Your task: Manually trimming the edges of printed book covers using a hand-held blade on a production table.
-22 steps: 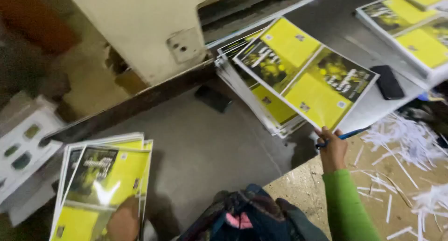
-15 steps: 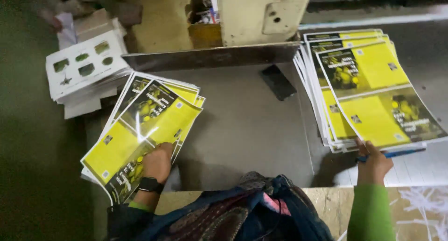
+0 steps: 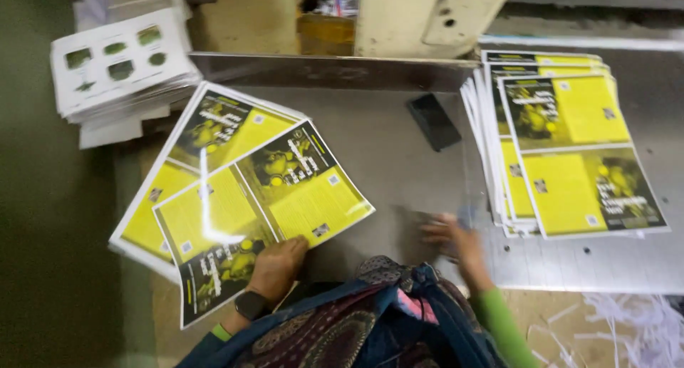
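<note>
Two stacks: one pile of yellow and black printed sheets sits on the left (image 3: 206, 175) of the grey metal table (image 3: 385, 154), and a second pile sits on the right (image 3: 570, 147).
Top sheet: the loose sheet (image 3: 263, 211) on the left pile is turned at a slant, so its corners stick out past the pile under it.
Long way of the sheet: it runs from near the person, low and left, up and away to the right.
Left hand: the left hand (image 3: 276, 267) lies flat on the near edge of the top sheet, fingers spread and pressing down, not wrapped around it. A dark watch is on that wrist.
Right hand: the right hand (image 3: 456, 238) is blurry. It floats over the bare table between the two piles, close to the near left corner of the right pile. I cannot tell if it is open or closed.
Which hand is nearer: the left hand touches the slanted sheet. The right hand is well apart from it and much nearer the right pile.
Other things: a small dark flat block (image 3: 433, 121) lies on the table between the piles. White card sheets with green shapes (image 3: 117, 65) are stacked far left. Thin white paper strips (image 3: 627, 318) lie near right.
</note>
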